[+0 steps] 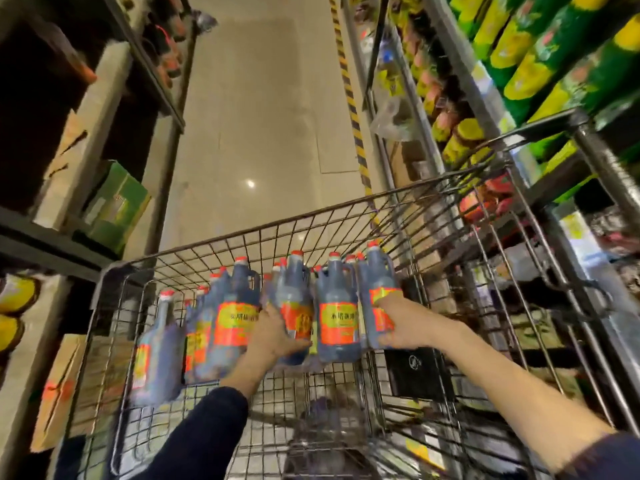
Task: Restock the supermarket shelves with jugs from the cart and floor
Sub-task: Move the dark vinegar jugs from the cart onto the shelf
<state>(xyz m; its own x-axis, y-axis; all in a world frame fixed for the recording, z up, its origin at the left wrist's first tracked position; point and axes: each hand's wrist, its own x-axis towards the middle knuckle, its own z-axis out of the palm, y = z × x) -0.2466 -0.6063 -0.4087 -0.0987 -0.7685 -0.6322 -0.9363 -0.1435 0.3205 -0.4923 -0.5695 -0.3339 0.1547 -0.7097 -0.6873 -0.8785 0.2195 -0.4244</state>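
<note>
A wire cart (346,223) fills the view from 6 o'clock up to the centre, and a cluster of dark jugs (239,306) with red caps and orange-and-yellow labels stands in it. The left hand (277,332) reaches in from 7 o'clock, its fingers curled round the lower body of one jug (294,275) near the middle of the cluster. The right hand (398,323) comes in from 5 o'clock and grips the jug at the right end (375,271), thumb on the label and fingers wrapped beneath. Another jug (337,320) stands between the two held ones. At 8 o'clock one jug (156,351) leans to the left. The tiled floor (263,116) runs to 12 o'clock, with striped tape (349,98) along it. Stocked shelves (485,98) rise at 2 o'clock, and a green box (114,209) sits at 9 o'clock.
</note>
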